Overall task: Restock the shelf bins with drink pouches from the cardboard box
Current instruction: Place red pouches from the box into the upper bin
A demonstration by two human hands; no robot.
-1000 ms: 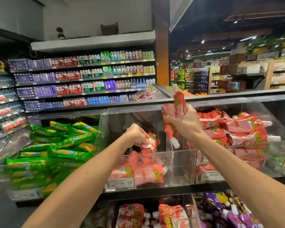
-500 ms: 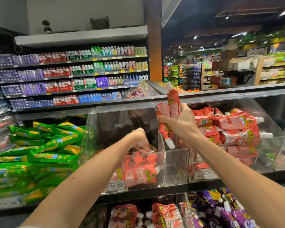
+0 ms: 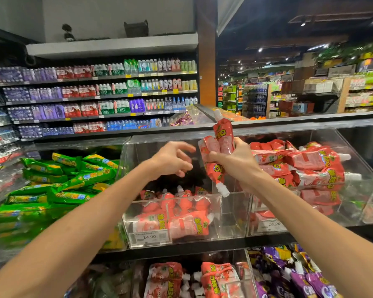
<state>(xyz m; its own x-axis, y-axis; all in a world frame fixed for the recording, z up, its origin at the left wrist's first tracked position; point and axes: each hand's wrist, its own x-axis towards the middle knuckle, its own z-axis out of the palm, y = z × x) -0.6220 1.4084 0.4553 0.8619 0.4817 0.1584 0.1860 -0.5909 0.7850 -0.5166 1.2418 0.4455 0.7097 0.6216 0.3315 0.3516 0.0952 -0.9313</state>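
Left hand (image 3: pixel 172 159) clear above bin rim (image 3: pixel 211 195)

Along the back wall, shelves (image 3: pixel 99 97) carry rows of shrink-wrapped bottled water and coloured drinks. A dark basket (image 3: pixel 136 29) sits on the grey ledge (image 3: pixel 112 45) above them. An orange-brown pillar (image 3: pixel 207 72) stands just beside the shelves, and distant aisles (image 3: pixel 289 97) lie beyond it under ceiling spotlights (image 3: pixel 260 49).

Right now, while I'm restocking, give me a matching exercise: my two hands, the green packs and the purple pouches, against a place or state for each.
1. left hand
2. right hand
3. green packs
4. purple pouches

A. at the bottom right
B. grips a bunch of red pouches
C. at the far left
D. open, holds nothing

Pairs: 1-D, 2-B, 3-C, 4-A
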